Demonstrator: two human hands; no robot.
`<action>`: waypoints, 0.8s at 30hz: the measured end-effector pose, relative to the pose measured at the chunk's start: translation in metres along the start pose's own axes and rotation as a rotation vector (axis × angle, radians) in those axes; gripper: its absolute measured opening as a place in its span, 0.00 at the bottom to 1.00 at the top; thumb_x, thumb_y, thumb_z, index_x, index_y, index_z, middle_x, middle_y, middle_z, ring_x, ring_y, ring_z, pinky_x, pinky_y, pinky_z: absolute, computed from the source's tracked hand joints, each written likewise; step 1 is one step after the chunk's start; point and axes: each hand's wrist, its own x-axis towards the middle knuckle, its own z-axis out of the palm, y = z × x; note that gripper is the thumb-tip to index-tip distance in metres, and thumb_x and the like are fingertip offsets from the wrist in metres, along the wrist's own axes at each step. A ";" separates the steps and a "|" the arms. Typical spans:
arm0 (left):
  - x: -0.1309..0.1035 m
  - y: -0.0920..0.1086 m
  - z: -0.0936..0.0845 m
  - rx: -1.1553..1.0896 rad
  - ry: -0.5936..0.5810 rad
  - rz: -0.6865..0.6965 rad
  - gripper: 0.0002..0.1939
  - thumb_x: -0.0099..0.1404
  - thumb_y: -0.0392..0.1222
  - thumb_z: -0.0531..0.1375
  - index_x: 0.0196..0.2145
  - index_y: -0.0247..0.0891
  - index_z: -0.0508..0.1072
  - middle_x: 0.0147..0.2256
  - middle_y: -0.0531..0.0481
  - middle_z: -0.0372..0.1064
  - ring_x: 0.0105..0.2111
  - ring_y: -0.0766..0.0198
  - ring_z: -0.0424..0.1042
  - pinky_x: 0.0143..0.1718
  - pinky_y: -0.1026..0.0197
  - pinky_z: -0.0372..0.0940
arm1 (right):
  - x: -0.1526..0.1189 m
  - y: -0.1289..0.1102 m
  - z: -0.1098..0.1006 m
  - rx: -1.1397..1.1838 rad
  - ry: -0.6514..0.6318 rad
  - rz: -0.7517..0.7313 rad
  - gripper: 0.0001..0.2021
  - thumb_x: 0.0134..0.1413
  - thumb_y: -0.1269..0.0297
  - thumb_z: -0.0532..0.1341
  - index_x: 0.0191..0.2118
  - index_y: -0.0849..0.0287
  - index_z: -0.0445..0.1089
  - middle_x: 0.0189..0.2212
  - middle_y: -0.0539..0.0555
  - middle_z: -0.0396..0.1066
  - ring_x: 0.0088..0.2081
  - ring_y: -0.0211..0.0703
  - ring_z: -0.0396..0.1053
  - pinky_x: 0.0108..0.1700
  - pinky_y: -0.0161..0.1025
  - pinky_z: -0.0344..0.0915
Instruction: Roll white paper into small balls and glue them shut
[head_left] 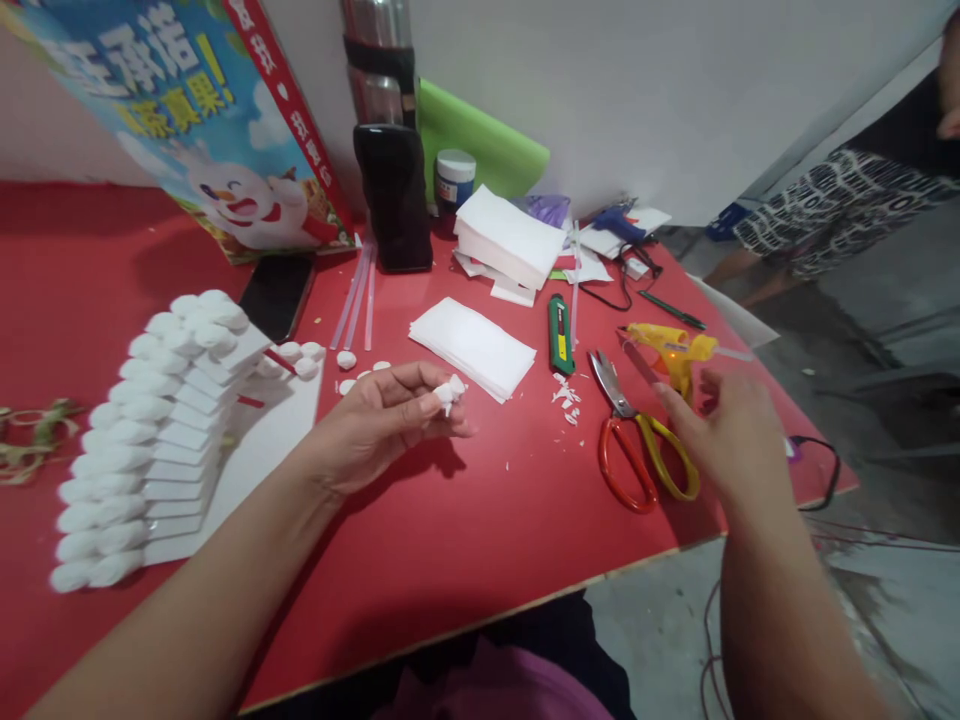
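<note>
My left hand (394,415) pinches a small crumpled white paper piece (450,393) between thumb and fingers, above the red table. On the right, my right hand (724,420) is beside the yellow glue gun (675,345). Its thumb and fingers are apart, and nothing shows between them. Red-and-yellow-handled scissors (628,430) lie just left of that hand. A stack of white paper (474,345) rests beyond my left hand. Rows of rounded white paper pieces on folded white strips (176,470) stand at the left.
A green cutter (560,335) lies near white scraps. Farther back are a black phone (394,200), a metal flask (379,60), a jar (454,180), more white paper (510,235) and clear sticks (360,295). A large printed bag (217,130) stands back left. A person's legs show at right.
</note>
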 end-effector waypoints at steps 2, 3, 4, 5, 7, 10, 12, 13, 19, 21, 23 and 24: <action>-0.001 -0.001 0.000 0.034 0.009 -0.001 0.10 0.61 0.40 0.76 0.38 0.35 0.82 0.30 0.49 0.79 0.32 0.63 0.80 0.45 0.56 0.79 | 0.016 -0.002 0.006 0.136 -0.080 0.108 0.22 0.52 0.45 0.65 0.41 0.60 0.75 0.39 0.64 0.77 0.37 0.55 0.71 0.39 0.48 0.62; -0.001 -0.001 -0.001 0.053 0.021 -0.005 0.10 0.61 0.40 0.75 0.37 0.35 0.81 0.31 0.49 0.79 0.32 0.63 0.80 0.45 0.56 0.79 | 0.023 -0.003 0.009 0.194 -0.116 0.153 0.20 0.51 0.46 0.67 0.37 0.60 0.74 0.33 0.61 0.76 0.34 0.52 0.69 0.37 0.46 0.61; -0.001 -0.001 -0.001 0.073 0.037 -0.006 0.10 0.61 0.40 0.75 0.37 0.35 0.81 0.31 0.49 0.79 0.32 0.63 0.81 0.44 0.57 0.79 | 0.029 -0.003 0.011 0.245 -0.148 0.190 0.18 0.50 0.47 0.68 0.31 0.60 0.73 0.28 0.57 0.73 0.30 0.48 0.67 0.34 0.44 0.60; 0.000 -0.001 -0.002 0.089 0.053 -0.005 0.10 0.61 0.40 0.75 0.37 0.34 0.81 0.31 0.48 0.79 0.32 0.62 0.81 0.44 0.58 0.79 | 0.034 -0.004 0.013 0.288 -0.167 0.217 0.18 0.48 0.48 0.70 0.27 0.59 0.71 0.23 0.54 0.70 0.27 0.45 0.65 0.31 0.43 0.59; 0.001 0.000 -0.003 0.111 0.082 0.001 0.11 0.60 0.40 0.76 0.36 0.34 0.80 0.30 0.48 0.79 0.32 0.61 0.81 0.42 0.58 0.79 | 0.039 -0.006 0.014 0.386 -0.179 0.254 0.17 0.46 0.52 0.72 0.23 0.58 0.68 0.18 0.49 0.65 0.23 0.41 0.61 0.27 0.40 0.56; 0.003 0.001 -0.005 0.102 0.143 0.023 0.13 0.58 0.41 0.77 0.35 0.33 0.80 0.29 0.48 0.78 0.31 0.62 0.81 0.41 0.58 0.79 | 0.034 -0.019 0.005 0.581 -0.172 0.281 0.12 0.48 0.58 0.71 0.26 0.58 0.71 0.20 0.50 0.67 0.22 0.39 0.62 0.24 0.39 0.56; 0.005 0.002 -0.006 0.084 0.207 0.037 0.14 0.56 0.40 0.78 0.35 0.33 0.79 0.29 0.49 0.78 0.30 0.63 0.80 0.40 0.58 0.79 | 0.022 -0.038 -0.010 0.722 -0.160 0.260 0.10 0.52 0.58 0.70 0.31 0.58 0.72 0.25 0.53 0.72 0.23 0.38 0.64 0.24 0.38 0.58; 0.005 0.002 -0.006 0.076 0.242 0.044 0.15 0.55 0.40 0.78 0.35 0.34 0.79 0.28 0.50 0.78 0.30 0.63 0.79 0.39 0.59 0.79 | 0.014 -0.051 -0.018 0.797 -0.175 0.238 0.09 0.54 0.58 0.69 0.33 0.58 0.73 0.28 0.54 0.74 0.23 0.38 0.65 0.24 0.38 0.60; 0.008 0.001 -0.003 0.099 0.381 0.079 0.18 0.52 0.41 0.79 0.35 0.32 0.78 0.28 0.51 0.77 0.27 0.65 0.78 0.34 0.60 0.78 | -0.025 -0.139 -0.042 1.364 -0.472 -0.026 0.09 0.61 0.59 0.69 0.35 0.60 0.78 0.25 0.51 0.72 0.22 0.35 0.66 0.23 0.35 0.61; 0.008 0.002 -0.002 0.111 0.419 0.112 0.18 0.51 0.41 0.79 0.35 0.32 0.78 0.29 0.50 0.77 0.25 0.66 0.77 0.33 0.61 0.78 | -0.025 -0.157 -0.030 1.414 -0.542 -0.179 0.10 0.62 0.59 0.67 0.33 0.60 0.77 0.26 0.50 0.72 0.22 0.34 0.66 0.24 0.35 0.61; 0.008 0.002 -0.003 0.123 0.447 0.153 0.18 0.51 0.41 0.78 0.35 0.31 0.79 0.29 0.50 0.78 0.24 0.67 0.76 0.30 0.62 0.76 | -0.021 -0.166 -0.012 1.442 -0.567 -0.267 0.12 0.62 0.58 0.67 0.31 0.59 0.76 0.25 0.49 0.71 0.21 0.34 0.65 0.24 0.36 0.60; 0.007 0.002 -0.004 0.133 0.456 0.171 0.17 0.52 0.41 0.78 0.35 0.32 0.79 0.29 0.50 0.78 0.24 0.66 0.76 0.28 0.63 0.75 | -0.020 -0.168 -0.002 1.446 -0.576 -0.285 0.12 0.62 0.57 0.66 0.30 0.59 0.75 0.24 0.48 0.70 0.21 0.34 0.64 0.24 0.36 0.60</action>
